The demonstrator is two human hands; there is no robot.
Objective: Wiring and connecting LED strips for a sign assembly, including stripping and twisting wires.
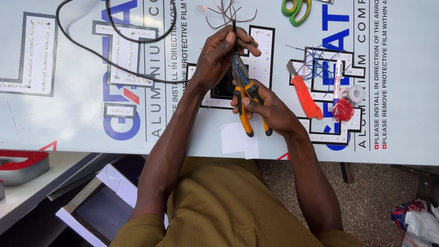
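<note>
Wire bundle (228,10), its copper strands already bared and splayed above the white surface (72,110), sits pinched in the left hand (220,54) while the right hand (268,109) grips yellow-handled pliers (245,96) at its sheath, stripping seemingly unfinished.

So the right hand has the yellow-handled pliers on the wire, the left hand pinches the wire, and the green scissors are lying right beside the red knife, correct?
Not quite. In the head view the green scissors lie apart from the red knife, up near the far edge of the white panel. The rest holds: the right hand grips the yellow-handled pliers, and the left hand pinches the wire.
</note>
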